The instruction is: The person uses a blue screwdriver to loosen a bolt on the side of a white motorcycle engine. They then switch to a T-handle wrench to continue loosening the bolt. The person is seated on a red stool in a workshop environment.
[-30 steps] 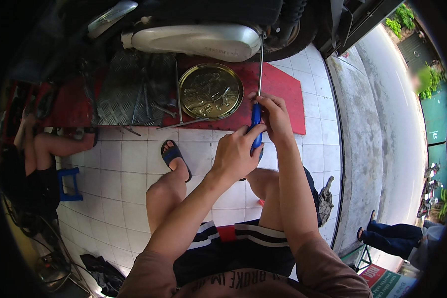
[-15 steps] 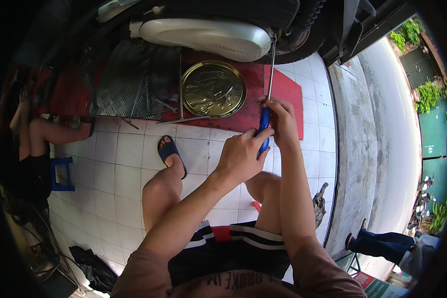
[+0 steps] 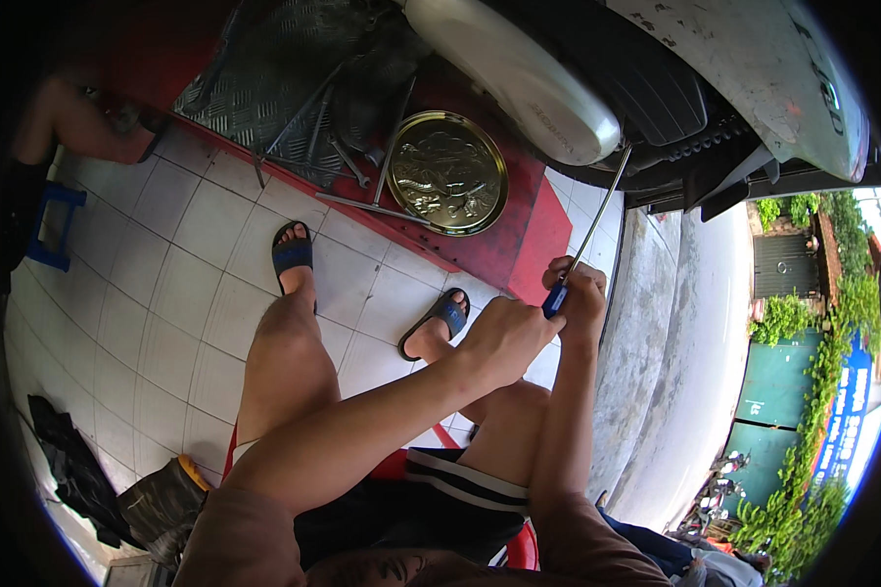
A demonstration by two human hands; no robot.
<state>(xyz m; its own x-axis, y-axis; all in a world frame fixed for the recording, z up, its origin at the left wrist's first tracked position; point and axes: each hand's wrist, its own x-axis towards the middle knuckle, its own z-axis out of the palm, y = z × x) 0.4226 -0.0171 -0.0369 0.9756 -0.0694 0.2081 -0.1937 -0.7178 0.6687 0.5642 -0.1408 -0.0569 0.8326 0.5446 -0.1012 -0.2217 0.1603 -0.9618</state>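
Observation:
Both of my hands are closed on a long screwdriver (image 3: 598,208) with a blue handle and a thin metal shaft. My left hand (image 3: 507,340) wraps round the handle's rear end and hides most of it. My right hand (image 3: 584,295) grips where the handle meets the shaft. From there the shaft slants up and away. Its far tip meets the motorbike just beside the rear end of the silver engine-side cover (image 3: 529,83). What the tip touches there is too small to make out.
A red work platform (image 3: 499,249) carries a round gold embossed tray (image 3: 450,174), a long metal bar and several wrenches (image 3: 347,161). Past it lies white floor tile. A blue stool (image 3: 54,225) and another person's leg (image 3: 98,127) are at the left. Pavement (image 3: 646,313) borders the right side.
My view has turned, so motorbike and platform appear tilted. My hands, still on the screwdriver, sit lower and more to the right in view. The left hand now covers more of the handle.

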